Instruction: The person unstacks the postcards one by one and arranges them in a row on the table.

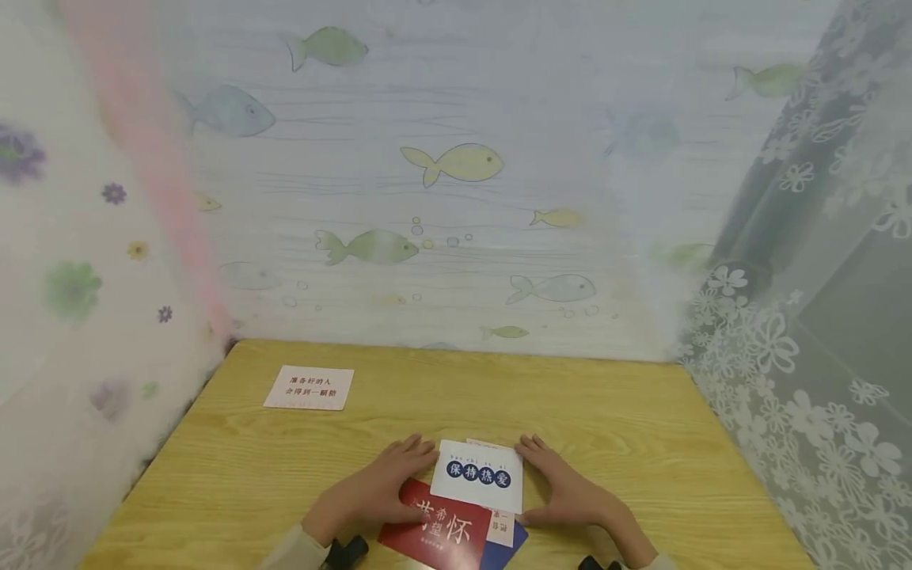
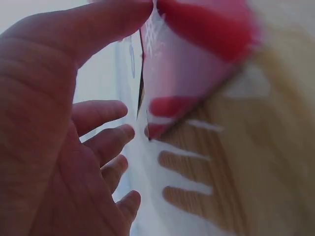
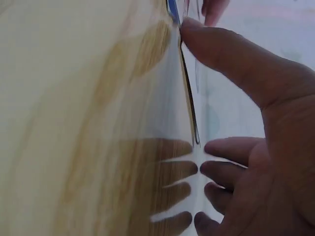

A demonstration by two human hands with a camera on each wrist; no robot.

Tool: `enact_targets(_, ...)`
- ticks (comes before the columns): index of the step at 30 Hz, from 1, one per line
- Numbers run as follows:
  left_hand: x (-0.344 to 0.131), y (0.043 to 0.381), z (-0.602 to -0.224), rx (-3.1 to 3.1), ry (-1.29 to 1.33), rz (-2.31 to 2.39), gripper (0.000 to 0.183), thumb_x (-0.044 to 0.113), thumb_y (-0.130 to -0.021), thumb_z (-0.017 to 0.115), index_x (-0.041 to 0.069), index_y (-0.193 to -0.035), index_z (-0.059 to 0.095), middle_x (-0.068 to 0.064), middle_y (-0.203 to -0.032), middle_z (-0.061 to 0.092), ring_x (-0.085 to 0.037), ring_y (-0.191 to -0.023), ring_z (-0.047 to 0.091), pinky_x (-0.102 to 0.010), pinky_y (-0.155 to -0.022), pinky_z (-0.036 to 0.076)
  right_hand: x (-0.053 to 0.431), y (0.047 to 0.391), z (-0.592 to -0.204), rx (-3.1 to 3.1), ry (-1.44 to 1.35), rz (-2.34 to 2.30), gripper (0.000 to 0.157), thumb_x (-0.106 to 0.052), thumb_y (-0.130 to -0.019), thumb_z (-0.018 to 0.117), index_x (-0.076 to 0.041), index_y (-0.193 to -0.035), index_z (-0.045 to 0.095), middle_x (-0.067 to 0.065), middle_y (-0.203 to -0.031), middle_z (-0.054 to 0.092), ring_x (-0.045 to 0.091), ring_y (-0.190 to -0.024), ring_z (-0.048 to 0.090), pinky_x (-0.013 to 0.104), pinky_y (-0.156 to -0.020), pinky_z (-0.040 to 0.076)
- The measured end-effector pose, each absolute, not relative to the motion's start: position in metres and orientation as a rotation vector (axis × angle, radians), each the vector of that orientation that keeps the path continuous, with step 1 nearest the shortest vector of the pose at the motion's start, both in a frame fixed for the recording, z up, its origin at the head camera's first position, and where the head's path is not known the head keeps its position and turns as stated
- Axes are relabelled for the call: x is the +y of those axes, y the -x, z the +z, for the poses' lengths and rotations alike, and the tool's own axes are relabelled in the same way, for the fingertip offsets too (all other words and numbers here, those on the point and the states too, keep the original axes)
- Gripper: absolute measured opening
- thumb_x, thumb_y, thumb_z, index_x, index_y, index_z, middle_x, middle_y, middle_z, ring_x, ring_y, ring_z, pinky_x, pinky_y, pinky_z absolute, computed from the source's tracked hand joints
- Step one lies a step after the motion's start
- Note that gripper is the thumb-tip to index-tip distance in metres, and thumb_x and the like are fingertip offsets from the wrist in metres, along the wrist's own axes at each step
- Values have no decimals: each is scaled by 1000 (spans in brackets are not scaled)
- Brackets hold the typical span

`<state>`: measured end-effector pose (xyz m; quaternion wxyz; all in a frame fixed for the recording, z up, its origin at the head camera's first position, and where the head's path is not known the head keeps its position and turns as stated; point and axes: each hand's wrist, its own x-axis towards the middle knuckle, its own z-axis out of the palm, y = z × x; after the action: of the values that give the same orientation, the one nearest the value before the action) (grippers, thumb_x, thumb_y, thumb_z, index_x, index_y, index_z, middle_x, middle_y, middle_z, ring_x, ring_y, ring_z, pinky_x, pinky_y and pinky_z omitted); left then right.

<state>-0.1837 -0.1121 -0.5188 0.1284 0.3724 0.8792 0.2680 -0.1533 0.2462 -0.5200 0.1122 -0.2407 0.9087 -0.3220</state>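
Note:
A small overlapping pile of cards lies between my two hands in the head view. On top is a white card (image 1: 480, 475) with blue circles and characters. A red card (image 1: 445, 532) with white writing lies lower left, and a pale card (image 1: 502, 534) with red characters and a blue card (image 1: 507, 552) peek out beneath. My left hand (image 1: 378, 491) has its fingers extended beside the pile, its thumb (image 2: 113, 22) resting on the red card. With straight fingers, my right hand (image 1: 570, 491) stands at the white card's right edge, thumb near its lower corner.
A separate pale card (image 1: 309, 388) with red characters lies at the table's far left. The wood-grain table (image 1: 627, 412) meets a fish-printed cloth (image 1: 456, 261) at the back. Flowered fabric hangs at the left, and lace (image 1: 777, 372) hangs at the right.

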Motion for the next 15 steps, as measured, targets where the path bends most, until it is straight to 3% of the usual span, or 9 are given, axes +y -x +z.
enact_targets(7,-95,212,-525,2507,-1028,844,103,50,-76,86,10,-158,38,-13,-167,27,-43,-156,11,-64,-123,15,251,156,-520,2706,712,-902,106,-49,-76,86,5,-153,38,23,-164,29,47,-152,21,68,-117,23)
enact_targets(15,-92,220,-536,2487,-1016,941,100,52,-73,87,11,-154,45,-14,-168,22,-45,-156,5,-66,-123,1,247,156,-520,2756,675,-938,101,-46,-72,90,4,-149,47,23,-160,36,47,-150,26,68,-116,25)
